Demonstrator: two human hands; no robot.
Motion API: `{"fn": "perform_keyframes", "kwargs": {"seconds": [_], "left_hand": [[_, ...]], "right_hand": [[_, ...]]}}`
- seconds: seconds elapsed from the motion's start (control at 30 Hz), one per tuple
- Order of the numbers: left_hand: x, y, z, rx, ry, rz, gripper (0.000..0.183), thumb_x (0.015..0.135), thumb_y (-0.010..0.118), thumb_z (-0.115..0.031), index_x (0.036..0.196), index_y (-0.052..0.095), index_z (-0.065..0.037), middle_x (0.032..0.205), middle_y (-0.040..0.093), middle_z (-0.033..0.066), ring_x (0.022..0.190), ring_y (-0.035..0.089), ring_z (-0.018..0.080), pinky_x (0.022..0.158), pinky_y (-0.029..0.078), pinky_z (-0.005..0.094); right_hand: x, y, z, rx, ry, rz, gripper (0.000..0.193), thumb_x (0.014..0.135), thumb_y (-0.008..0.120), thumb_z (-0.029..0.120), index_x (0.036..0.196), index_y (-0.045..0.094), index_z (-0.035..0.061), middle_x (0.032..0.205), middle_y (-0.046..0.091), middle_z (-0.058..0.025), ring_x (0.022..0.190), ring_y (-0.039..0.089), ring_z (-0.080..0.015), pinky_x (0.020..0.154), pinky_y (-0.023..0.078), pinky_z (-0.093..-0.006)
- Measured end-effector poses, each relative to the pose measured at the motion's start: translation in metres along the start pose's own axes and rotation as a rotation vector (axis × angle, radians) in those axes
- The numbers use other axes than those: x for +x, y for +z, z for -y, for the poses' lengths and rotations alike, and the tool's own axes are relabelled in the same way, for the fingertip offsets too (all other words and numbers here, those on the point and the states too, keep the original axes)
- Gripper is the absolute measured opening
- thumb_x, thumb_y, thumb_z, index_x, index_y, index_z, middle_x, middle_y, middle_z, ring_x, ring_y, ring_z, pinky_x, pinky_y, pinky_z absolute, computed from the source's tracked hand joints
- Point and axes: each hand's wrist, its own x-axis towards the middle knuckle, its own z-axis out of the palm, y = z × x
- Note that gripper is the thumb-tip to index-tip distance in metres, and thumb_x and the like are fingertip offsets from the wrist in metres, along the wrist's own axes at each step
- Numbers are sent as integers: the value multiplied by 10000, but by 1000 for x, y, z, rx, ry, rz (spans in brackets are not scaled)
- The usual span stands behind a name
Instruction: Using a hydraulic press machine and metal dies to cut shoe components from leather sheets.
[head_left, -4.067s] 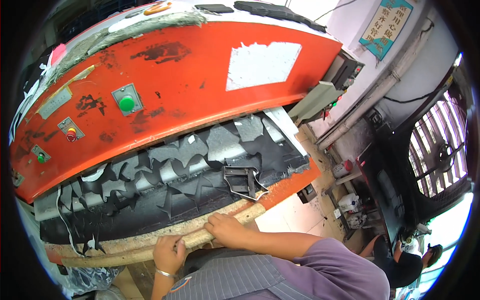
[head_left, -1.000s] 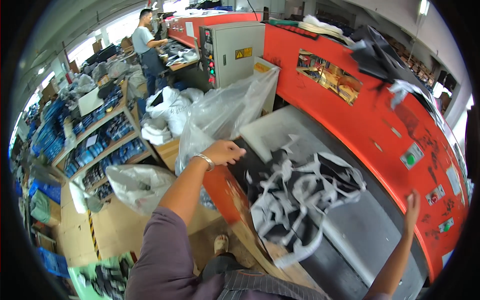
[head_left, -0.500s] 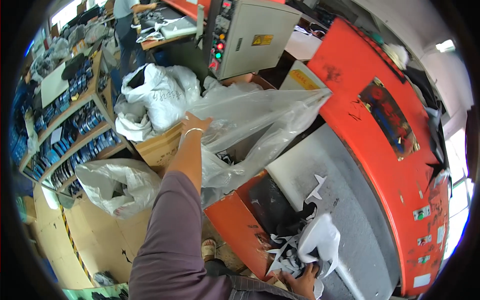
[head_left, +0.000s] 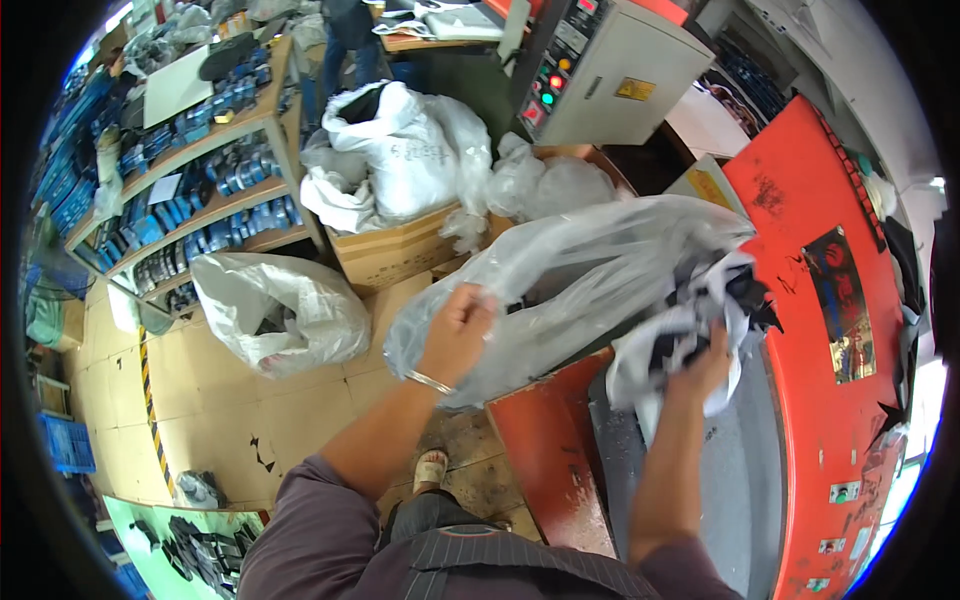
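So everything here sits around one big clear plastic bag (head_left: pixel 600 230), which gapes open in the middle of the view. The left hand (head_left: pixel 458 325) is at the bag's near left side, and its grip looks clenched on the plastic rim. There's a metal bracelet (head_left: pixel 430 383) on that wrist.

The right hand (head_left: pixel 706 368) is over at the bag's right end, grip wrapped around a messy bundle of black and white scraps (head_left: pixel 738 315). That bundle is a bit blurred and overlaps the bag's right end; can't tell if any of it is actually inside. The dark machine bed (head_left: pixel 740 480) lies below and right of the bag, with a red ledge (head_left: pixel 545 450) just below the bag, and the red machine (head_left: pixel 830 430) rises to the right of it.

Behind the bag there's a grey control cabinet (head_left: pixel 640 80) with lit buttons. A cardboard box (head_left: pixel 400 250) is behind and left of the bag, with a stuffed white sack (head_left: pixel 400 150) on top. Further left of the bag, an open white bag (head_left: pixel 290 310) sits on the tiled floor (head_left: pixel 240 440), then a loaded shelf rack (head_left: pixel 297 185). Way down left of the clear one: a green desk (head_left: pixel 125 510) with black pieces (head_left: pixel 205 550) piled on it.
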Motion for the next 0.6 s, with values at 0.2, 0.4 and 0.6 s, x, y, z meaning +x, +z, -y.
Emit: {"fn": "perform_keyframes", "kwargs": {"seconds": [0.2, 0.4, 0.6], "left_hand": [[-55, 77, -53, -165, 271, 261, 108, 937, 583, -182, 997, 567, -92, 761, 516, -30, 650, 449, 40, 581, 390, 217], [-27, -3, 4, -89, 405, -172, 160, 877, 581, -65, 1036, 580, -50, 907, 546, 35, 800, 525, 124, 688, 466, 279], [17, -42, -77, 234, 292, -34, 382, 890, 608, -175, 1209, 495, 1, 1050, 576, 94, 897, 530, 169, 790, 449, 321]], "right_hand": [[-79, 120, -84, -90, 1, 673, 651, 762, 705, 210, 1310, 408, 23, 1184, 562, -167, 1001, 589, -302, 808, 499, -409], [-161, 119, -188, -1007, -183, 1841, 616, 805, 667, 283, 1337, 461, 50, 1263, 537, -224, 1158, 524, -348, 972, 412, -410], [13, 125, 11, -1287, -493, 1337, 567, 848, 610, 403, 1227, 535, -12, 1168, 580, -237, 1020, 589, -360, 899, 466, -404]]}}
